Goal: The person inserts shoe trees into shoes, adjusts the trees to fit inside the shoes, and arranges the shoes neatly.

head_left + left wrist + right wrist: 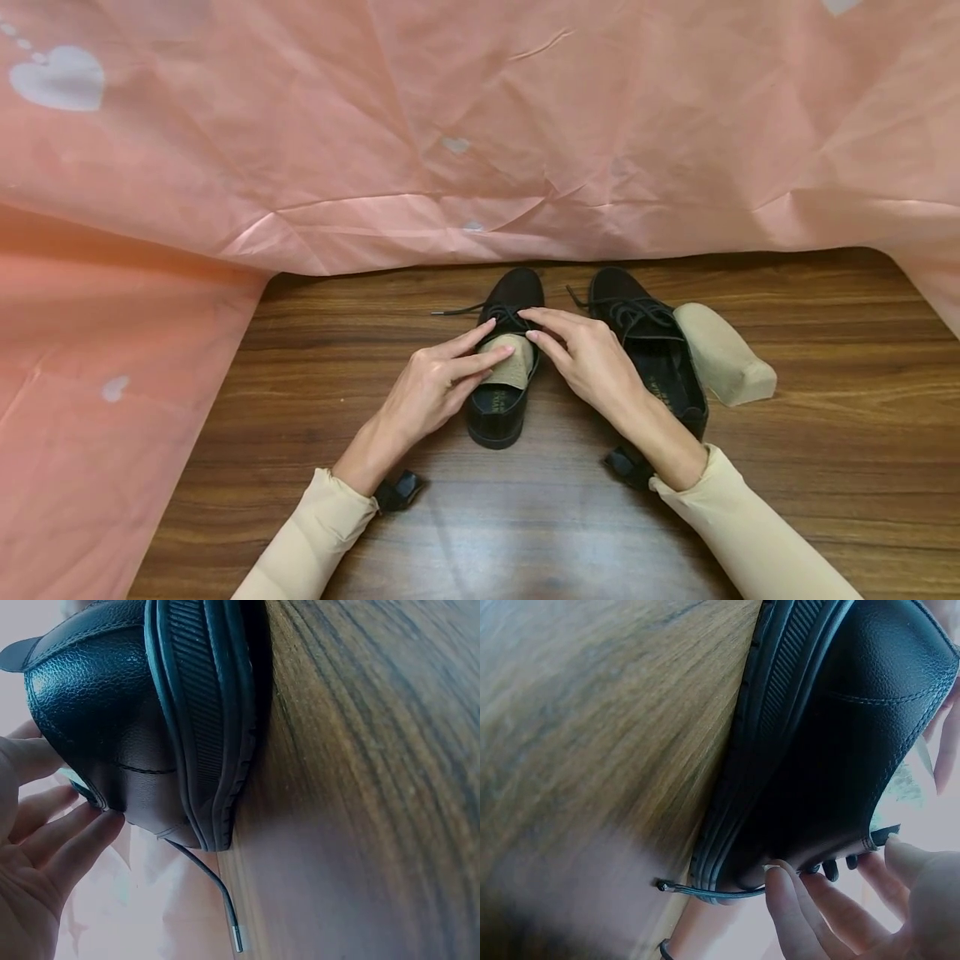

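A black lace-up shoe [512, 287] stands on the wood-grain surface, toe pointing away. In its opening sits a beige moulded shoe insert [506, 375], front end under the tongue. My left hand [429, 379] reaches in from the left, fingers extended, one fingertip on the insert and another at the shoe's edge by the laces. From the right, my right hand [596, 358] pinches the front of the opening, thumb against the tongue [885, 834] and fingers by the laces. A loose lace end [217, 885] hangs from the shoe's side.
A second black shoe [686, 367] stands to the right, partly behind my right forearm, its inside uncovered. Against its right side lies another beige insert [723, 354]. A pink cloth with white hearts [480, 125] hangs behind and at the left.
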{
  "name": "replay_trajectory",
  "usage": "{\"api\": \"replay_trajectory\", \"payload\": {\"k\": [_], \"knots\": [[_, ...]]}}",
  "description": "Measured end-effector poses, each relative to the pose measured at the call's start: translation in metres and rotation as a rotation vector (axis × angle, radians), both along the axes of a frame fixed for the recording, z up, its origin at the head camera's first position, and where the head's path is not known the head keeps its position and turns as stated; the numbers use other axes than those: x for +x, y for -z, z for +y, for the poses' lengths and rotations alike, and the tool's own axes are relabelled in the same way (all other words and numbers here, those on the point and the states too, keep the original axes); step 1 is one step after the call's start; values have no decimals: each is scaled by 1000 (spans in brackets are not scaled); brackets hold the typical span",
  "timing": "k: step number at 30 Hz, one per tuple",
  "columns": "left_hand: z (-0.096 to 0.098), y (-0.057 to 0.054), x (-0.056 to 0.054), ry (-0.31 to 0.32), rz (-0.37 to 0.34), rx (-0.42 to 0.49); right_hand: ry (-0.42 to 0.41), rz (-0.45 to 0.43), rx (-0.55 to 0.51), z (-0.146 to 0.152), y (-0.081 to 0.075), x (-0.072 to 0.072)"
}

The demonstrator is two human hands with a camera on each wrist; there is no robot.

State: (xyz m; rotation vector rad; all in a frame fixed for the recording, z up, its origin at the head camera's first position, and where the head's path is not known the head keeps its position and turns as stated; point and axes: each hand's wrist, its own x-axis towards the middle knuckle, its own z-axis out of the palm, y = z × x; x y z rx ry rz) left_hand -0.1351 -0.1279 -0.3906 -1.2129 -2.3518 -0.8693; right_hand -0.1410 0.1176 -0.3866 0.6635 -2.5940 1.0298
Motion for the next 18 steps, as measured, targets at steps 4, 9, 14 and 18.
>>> {"api": "replay_trajectory", "payload": {"k": [4,9,14,18], "knots": [[0,1,-1,-5,0,-1,0,4,-1,0,0,0],[0,3,-2,-19,-7,-10,2,14,1,-1,0,-1],[0,4,-2,-37,-3,-23,5,20,-1,-1,1,-1],[-1,4,-2,-41,-8,-23,4,20,-5,-1,1,-1]]}}
